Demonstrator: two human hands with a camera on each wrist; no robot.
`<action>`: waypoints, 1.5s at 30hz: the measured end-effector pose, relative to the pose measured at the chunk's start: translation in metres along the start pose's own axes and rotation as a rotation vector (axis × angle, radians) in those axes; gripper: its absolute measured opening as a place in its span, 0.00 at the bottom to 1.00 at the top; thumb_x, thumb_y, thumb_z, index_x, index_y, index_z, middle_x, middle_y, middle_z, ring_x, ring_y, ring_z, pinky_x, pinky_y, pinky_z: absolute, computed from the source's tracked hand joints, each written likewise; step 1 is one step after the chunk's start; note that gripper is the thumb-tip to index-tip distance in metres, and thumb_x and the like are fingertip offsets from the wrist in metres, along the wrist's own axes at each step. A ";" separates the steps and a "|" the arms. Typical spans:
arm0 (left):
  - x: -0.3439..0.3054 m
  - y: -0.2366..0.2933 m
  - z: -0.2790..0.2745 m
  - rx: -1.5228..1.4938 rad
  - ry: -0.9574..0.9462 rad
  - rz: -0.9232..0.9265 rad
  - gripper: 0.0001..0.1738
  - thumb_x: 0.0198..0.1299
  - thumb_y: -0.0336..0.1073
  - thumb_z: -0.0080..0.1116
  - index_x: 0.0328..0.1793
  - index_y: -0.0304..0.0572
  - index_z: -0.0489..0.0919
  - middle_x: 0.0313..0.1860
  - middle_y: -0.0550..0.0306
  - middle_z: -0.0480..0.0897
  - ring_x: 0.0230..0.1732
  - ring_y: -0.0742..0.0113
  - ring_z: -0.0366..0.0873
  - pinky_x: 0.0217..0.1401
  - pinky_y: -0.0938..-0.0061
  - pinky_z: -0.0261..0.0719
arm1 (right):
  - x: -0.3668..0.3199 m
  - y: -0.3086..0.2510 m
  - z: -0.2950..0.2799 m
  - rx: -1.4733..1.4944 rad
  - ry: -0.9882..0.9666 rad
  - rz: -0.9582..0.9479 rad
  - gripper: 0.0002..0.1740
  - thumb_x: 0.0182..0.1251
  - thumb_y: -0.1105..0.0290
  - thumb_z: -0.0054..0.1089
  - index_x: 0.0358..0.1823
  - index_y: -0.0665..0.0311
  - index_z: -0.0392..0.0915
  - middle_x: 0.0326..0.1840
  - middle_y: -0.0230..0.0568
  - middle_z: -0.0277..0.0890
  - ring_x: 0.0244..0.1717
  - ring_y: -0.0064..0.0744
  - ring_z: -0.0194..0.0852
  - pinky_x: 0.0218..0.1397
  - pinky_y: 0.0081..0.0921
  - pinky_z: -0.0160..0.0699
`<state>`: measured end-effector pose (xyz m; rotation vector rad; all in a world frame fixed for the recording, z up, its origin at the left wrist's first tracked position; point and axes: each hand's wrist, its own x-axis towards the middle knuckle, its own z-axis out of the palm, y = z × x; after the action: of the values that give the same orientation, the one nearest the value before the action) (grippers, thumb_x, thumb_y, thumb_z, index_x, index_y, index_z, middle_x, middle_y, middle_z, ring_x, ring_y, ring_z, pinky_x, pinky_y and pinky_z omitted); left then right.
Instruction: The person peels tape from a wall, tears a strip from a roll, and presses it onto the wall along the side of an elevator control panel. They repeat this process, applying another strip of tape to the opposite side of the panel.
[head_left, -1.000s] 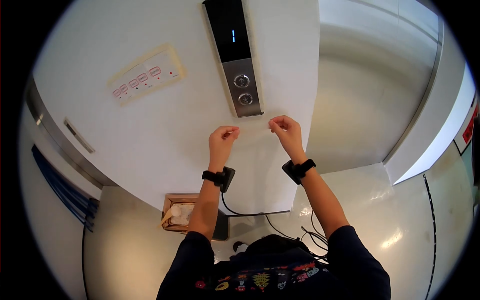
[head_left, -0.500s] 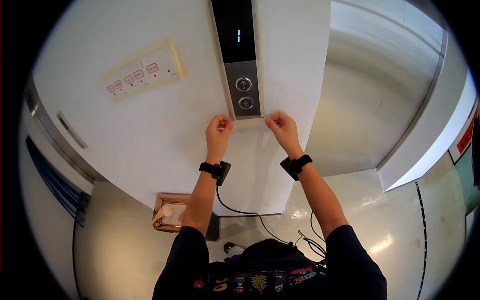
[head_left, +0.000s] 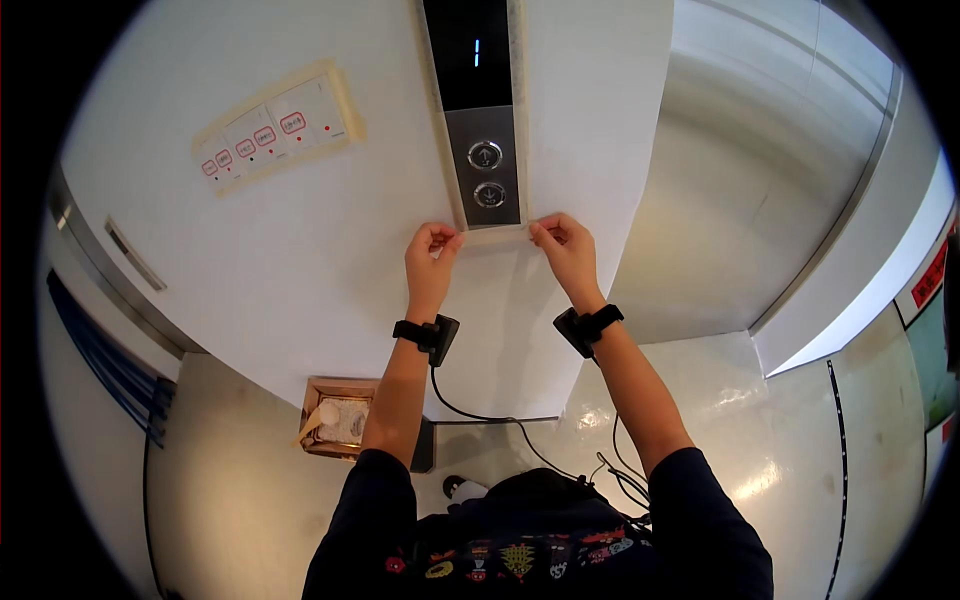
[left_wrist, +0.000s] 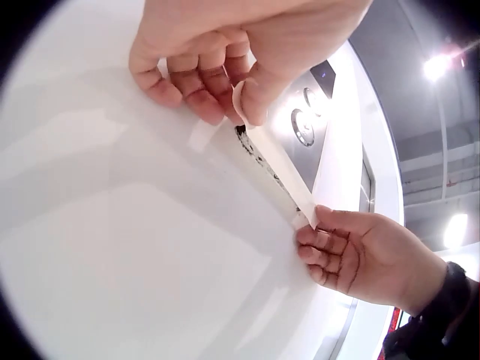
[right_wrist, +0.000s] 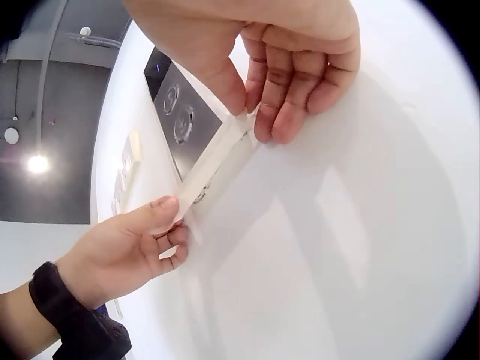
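Note:
A strip of pale masking tape (head_left: 495,234) is stretched level along the lower edge of the steel elevator call panel (head_left: 485,175) on a white wall. My left hand (head_left: 432,243) pinches the strip's left end between thumb and fingers. My right hand (head_left: 556,236) pinches its right end. In the left wrist view the tape (left_wrist: 277,169) runs from my left hand (left_wrist: 225,90) down to my right hand (left_wrist: 319,229), close against the wall. In the right wrist view the tape (right_wrist: 214,161) spans from my right hand (right_wrist: 259,105) to my left hand (right_wrist: 154,225). The panel has two round buttons (head_left: 486,156).
Tape lines both sides of the black display strip (head_left: 472,55) above the buttons. A taped switch plate (head_left: 270,128) is up on the left. The steel elevator door (head_left: 760,180) is on the right. A cardboard box (head_left: 340,418) sits on the floor beside the wall.
Both hands have risen toward the call panel with the tape stretched between them. The strip now sits along the panel's lower edge, where a second ago it was held below it.

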<state>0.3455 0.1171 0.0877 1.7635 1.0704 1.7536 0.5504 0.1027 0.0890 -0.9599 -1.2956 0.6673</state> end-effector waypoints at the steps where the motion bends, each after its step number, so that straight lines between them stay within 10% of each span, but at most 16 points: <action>1: 0.000 -0.003 0.000 -0.009 0.006 0.001 0.07 0.54 0.30 0.62 0.33 0.36 0.75 0.29 0.60 0.79 0.32 0.73 0.74 0.42 0.78 0.72 | 0.000 0.001 0.000 0.019 0.011 -0.004 0.09 0.60 0.68 0.60 0.31 0.68 0.77 0.26 0.34 0.78 0.28 0.20 0.74 0.33 0.18 0.71; 28: -0.005 0.010 0.012 0.070 0.181 0.043 0.10 0.53 0.31 0.64 0.34 0.36 0.73 0.29 0.61 0.77 0.29 0.72 0.71 0.36 0.79 0.72 | -0.001 -0.008 0.004 -0.122 0.114 0.058 0.12 0.59 0.67 0.62 0.27 0.71 0.77 0.20 0.36 0.76 0.23 0.21 0.72 0.27 0.18 0.69; 45: -0.039 0.008 0.013 0.088 0.145 0.091 0.11 0.59 0.29 0.56 0.48 0.39 0.81 0.33 0.63 0.74 0.30 0.76 0.68 0.31 0.84 0.67 | -0.023 0.006 0.010 0.189 -0.063 0.024 0.18 0.64 0.74 0.50 0.55 0.69 0.73 0.31 0.38 0.78 0.32 0.23 0.75 0.40 0.19 0.76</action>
<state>0.3638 0.0847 0.0677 1.7852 1.1582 1.9425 0.5372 0.0877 0.0721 -0.8070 -1.2529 0.8288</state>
